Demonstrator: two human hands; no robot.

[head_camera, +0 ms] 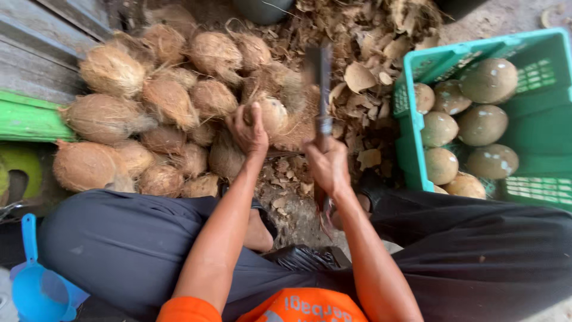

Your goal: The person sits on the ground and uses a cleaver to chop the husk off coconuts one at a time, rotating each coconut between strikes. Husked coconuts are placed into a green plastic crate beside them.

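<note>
A big pile of husky coconuts on the floor waits unpeeled, while the green crate holds some smooth peeled ones. The person's hands are apart: the left hand grips a half-cleaned coconut, the right hand is clamped on a blurred blade. No labels visible.

Single head cam, looking steeply down over your own knees, close on your forearms, heap of brown fibrous husked coconuts top left, teal slotted plastic crate right edge, no second view.
</note>
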